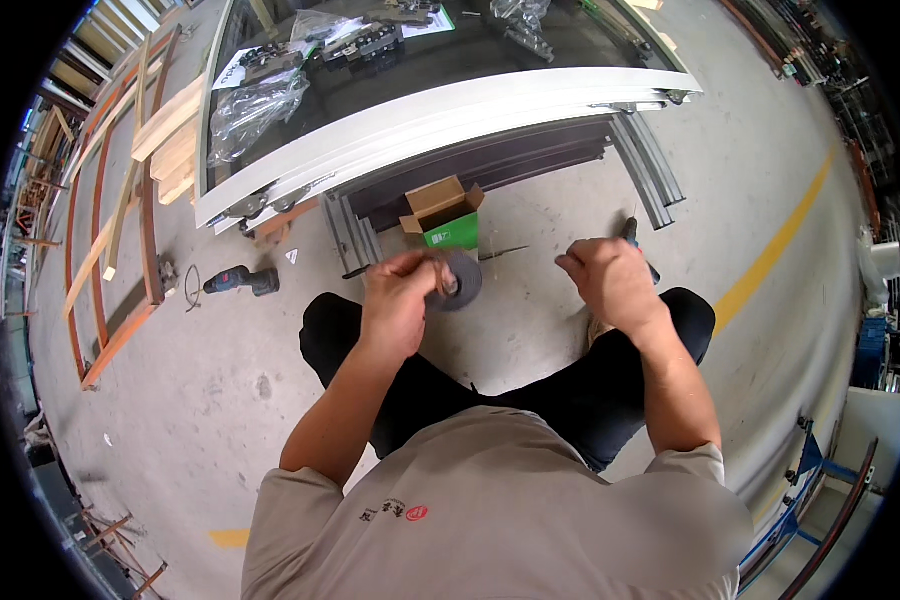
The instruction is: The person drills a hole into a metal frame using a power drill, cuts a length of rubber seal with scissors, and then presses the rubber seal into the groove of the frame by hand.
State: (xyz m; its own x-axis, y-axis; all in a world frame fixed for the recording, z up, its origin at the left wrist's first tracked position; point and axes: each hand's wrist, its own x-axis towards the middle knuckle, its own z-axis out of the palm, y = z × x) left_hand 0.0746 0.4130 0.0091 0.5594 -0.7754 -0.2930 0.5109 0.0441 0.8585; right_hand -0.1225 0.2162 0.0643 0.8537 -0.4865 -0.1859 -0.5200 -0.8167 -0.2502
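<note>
My left hand (pixel 402 298) is closed on a dark grey roll (pixel 465 282), round and flat like a roll of tape or weather strip, held upright above the floor between my knees. Off to the right, my right hand (pixel 615 283) is also closed, thumb and fingers pinched together; whatever they hold is hidden or too small to make out. Just beyond the roll stands an open cardboard box (pixel 453 233) with a green front. A thin dark rod (pixel 505 251) lies on the floor between my hands. Partly behind my right hand is a dark power tool (pixel 630 230).
Ahead, a white-framed glass panel (pixel 450 100) rests on metal supports (pixel 648 170), carrying plastic bags and hardware. A cordless drill (pixel 240 282) lies on the floor at left, near wooden and rust-coloured beams (pixel 120 345). Blue metal racking (pixel 805 480) stands at lower right.
</note>
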